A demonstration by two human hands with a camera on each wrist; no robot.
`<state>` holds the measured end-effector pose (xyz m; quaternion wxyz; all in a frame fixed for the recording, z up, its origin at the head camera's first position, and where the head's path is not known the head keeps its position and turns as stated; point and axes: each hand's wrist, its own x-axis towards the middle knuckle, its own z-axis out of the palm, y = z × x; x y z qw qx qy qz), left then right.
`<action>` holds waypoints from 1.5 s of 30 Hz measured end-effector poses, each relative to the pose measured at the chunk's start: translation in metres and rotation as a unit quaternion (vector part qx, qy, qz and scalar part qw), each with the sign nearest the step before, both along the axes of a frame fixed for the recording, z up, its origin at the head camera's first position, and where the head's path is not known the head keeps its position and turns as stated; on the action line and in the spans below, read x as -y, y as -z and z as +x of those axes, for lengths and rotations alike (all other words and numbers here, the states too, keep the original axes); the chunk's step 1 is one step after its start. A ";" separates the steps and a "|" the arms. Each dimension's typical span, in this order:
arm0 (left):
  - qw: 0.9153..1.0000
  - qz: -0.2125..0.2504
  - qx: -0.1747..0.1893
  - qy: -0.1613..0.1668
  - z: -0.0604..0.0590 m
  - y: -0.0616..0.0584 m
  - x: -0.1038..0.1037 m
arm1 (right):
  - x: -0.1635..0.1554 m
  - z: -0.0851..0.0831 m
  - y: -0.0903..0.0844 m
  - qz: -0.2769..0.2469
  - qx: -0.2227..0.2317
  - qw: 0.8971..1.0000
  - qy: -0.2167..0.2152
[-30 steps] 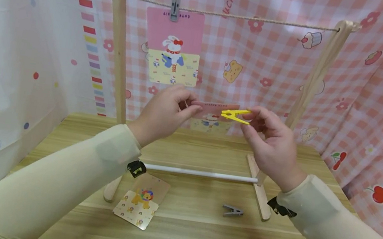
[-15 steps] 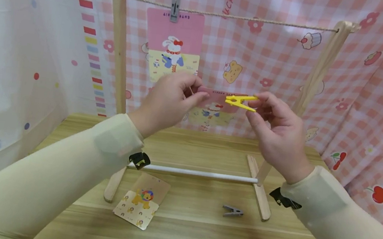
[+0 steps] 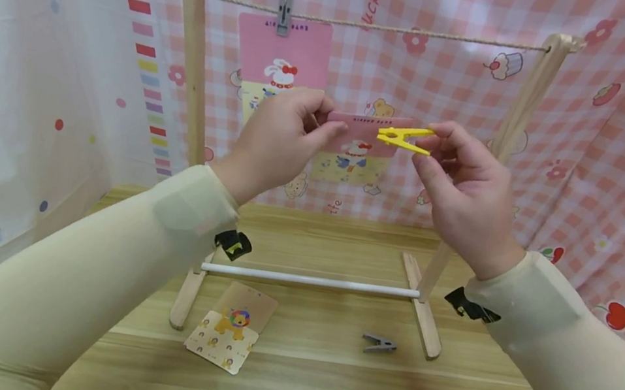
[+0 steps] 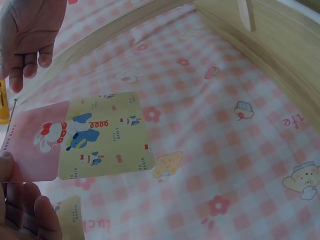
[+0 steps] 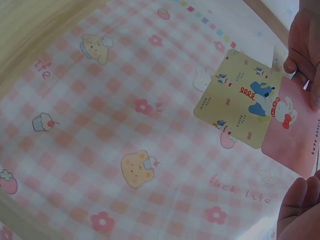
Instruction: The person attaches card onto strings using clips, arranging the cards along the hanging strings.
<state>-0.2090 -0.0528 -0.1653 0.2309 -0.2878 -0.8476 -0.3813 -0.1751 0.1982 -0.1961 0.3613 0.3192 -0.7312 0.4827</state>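
Note:
My left hand (image 3: 284,142) pinches the upper left corner of a pink and yellow rabbit card (image 3: 356,151), which hangs upright below the rope (image 3: 428,34). In my right hand (image 3: 467,189) a yellow clothespin (image 3: 403,138) is held by its handle ends, its nose pointing left, in front of the card's upper right part. Both wrist views show the card (image 4: 105,140) between the two hands. A second rabbit card (image 3: 272,51) hangs from the rope by a grey clothespin (image 3: 285,4), its lower part covered by my left hand.
The rope runs between two wooden posts (image 3: 193,74), joined low down by a white rod (image 3: 307,280). On the wooden table (image 3: 311,386) lie a brown and cream lion card (image 3: 232,329) and another grey clothespin (image 3: 379,343). A pink checked curtain (image 3: 449,101) hangs behind.
Both hands have risen toward the rope, carrying the card and the yellow clothespin up and slightly right. The hanging card and the things on the table have stayed in place.

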 end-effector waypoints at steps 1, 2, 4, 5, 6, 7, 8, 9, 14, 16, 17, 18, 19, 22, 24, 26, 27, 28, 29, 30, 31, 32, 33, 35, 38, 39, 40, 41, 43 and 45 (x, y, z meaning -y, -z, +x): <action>1.000 0.003 0.001 -0.002 0.000 -0.002 0.000 | 0.000 0.000 -0.002 0.001 -0.001 1.000 0.003; 1.000 0.005 0.003 -0.003 -0.001 -0.003 0.000 | 0.001 -0.001 -0.004 -0.001 -0.002 1.000 0.005; 1.000 0.011 0.008 -0.003 -0.001 -0.007 -0.001 | 0.001 -0.002 -0.009 -0.009 -0.003 1.000 0.003; 1.000 0.014 0.009 -0.002 -0.002 -0.008 -0.001 | 0.002 -0.003 -0.012 -0.013 -0.005 1.000 0.001; 1.000 0.017 0.010 -0.003 -0.002 -0.010 -0.002 | 0.002 -0.004 -0.014 -0.015 -0.007 1.000 0.002; 1.000 0.022 0.011 -0.004 -0.003 -0.012 -0.002 | 0.002 -0.005 -0.017 -0.015 -0.010 1.000 0.003; 1.000 0.027 0.011 -0.004 -0.003 -0.013 -0.002 | 0.003 -0.005 -0.020 -0.015 -0.012 1.000 0.006; 0.999 0.031 0.010 -0.006 -0.003 -0.015 -0.003 | 0.003 -0.006 -0.023 -0.014 -0.014 1.000 0.011; 0.999 0.042 0.015 -0.012 -0.004 -0.023 -0.004 | 0.004 -0.010 -0.039 -0.011 -0.024 0.999 0.038; 0.999 0.046 0.019 -0.013 -0.004 -0.026 -0.005 | 0.005 -0.012 -0.045 -0.011 -0.030 0.998 0.051; 0.999 0.047 0.020 -0.014 -0.005 -0.028 -0.005 | 0.006 -0.013 -0.048 -0.011 -0.034 0.998 0.057; 0.998 0.048 0.020 -0.017 -0.005 -0.029 -0.005 | 0.006 -0.014 -0.051 -0.011 -0.037 0.997 0.062; 0.998 0.050 0.019 -0.020 -0.006 -0.030 -0.006 | 0.007 -0.015 -0.054 -0.011 -0.038 0.997 0.072; 0.998 0.056 0.021 -0.030 -0.007 -0.034 -0.007 | 0.010 -0.018 -0.063 -0.014 -0.029 0.995 0.095; 0.997 0.058 0.027 -0.039 -0.008 -0.037 -0.008 | 0.011 -0.019 -0.069 -0.014 -0.022 0.994 0.106; 0.997 0.056 0.035 -0.047 -0.009 -0.039 -0.009 | 0.013 -0.020 -0.074 -0.012 -0.015 0.993 0.119; 0.996 0.055 0.039 -0.052 -0.010 -0.040 -0.010 | 0.014 -0.020 -0.077 -0.010 -0.016 0.992 0.124; 0.996 0.053 0.041 -0.056 -0.010 -0.041 -0.011 | 0.015 -0.020 -0.079 -0.011 -0.016 0.992 0.128; 0.996 0.051 0.045 -0.061 -0.011 -0.042 -0.011 | 0.016 -0.021 -0.081 -0.010 -0.017 0.991 0.132; 0.996 0.050 0.046 -0.065 -0.012 -0.043 -0.011 | 0.017 -0.022 -0.083 -0.009 -0.017 0.990 0.138; 0.995 0.048 0.046 -0.071 -0.013 -0.044 -0.011 | 0.018 -0.022 -0.085 -0.008 -0.017 0.990 0.143; 0.995 0.047 0.046 -0.075 -0.013 -0.045 -0.011 | 0.018 -0.023 -0.087 -0.006 -0.016 0.989 0.147; 0.995 0.046 0.046 -0.079 -0.014 -0.046 -0.012 | 0.019 -0.024 -0.088 0.000 -0.016 0.988 0.154; 0.994 0.045 0.045 -0.087 -0.015 -0.047 -0.012 | 0.020 -0.025 -0.092 0.012 -0.016 0.987 0.159; 0.994 0.046 0.045 -0.093 -0.017 -0.048 -0.013 | 0.022 -0.027 -0.096 0.034 -0.023 0.986 0.159; 0.993 0.047 0.045 -0.094 -0.017 -0.048 -0.013 | 0.023 -0.027 -0.097 0.040 -0.025 0.986 0.159; 0.993 0.048 0.044 -0.095 -0.018 -0.048 -0.013 | 0.024 -0.027 -0.098 0.045 -0.027 0.986 0.159; 0.993 0.049 0.044 -0.096 -0.019 -0.048 -0.014 | 0.025 -0.028 -0.099 0.053 -0.030 0.985 0.163; 0.993 0.054 0.045 -0.097 -0.020 -0.048 -0.014 | 0.026 -0.028 -0.101 0.062 -0.028 0.983 0.171; 0.993 0.057 0.043 -0.099 -0.022 -0.048 -0.015 | 0.027 -0.028 -0.103 0.071 -0.018 0.980 0.185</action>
